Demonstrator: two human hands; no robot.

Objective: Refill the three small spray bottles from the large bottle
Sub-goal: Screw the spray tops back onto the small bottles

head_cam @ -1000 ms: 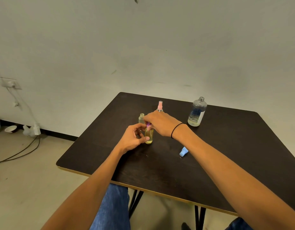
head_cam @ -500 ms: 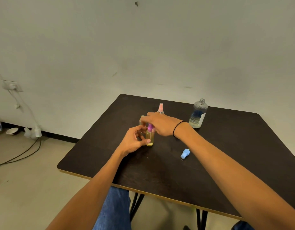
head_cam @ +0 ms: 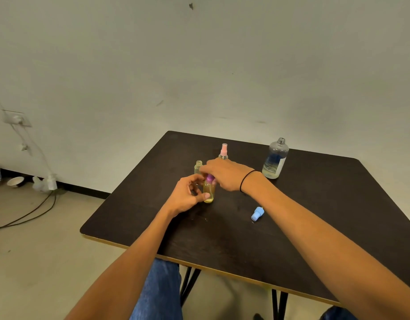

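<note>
Three small bottles point(head_cam: 208, 190) upright; large bottle point(head_cam: 275, 159) uncapped

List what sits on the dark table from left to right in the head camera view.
Open small bottle → purple-capped bottle held in both hands → pink-topped spray bottle → loose blue spray cap → large bottle.

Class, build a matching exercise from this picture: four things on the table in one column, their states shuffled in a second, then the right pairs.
1 large clear bottle
2 small blue spray cap
3 small bottle with purple spray top
4 small bottle with pink spray top

A lying loose on the table
B held by both hands
C uncapped, standing far right
D capped, standing behind the hands

1-C, 2-A, 3-B, 4-D
</note>
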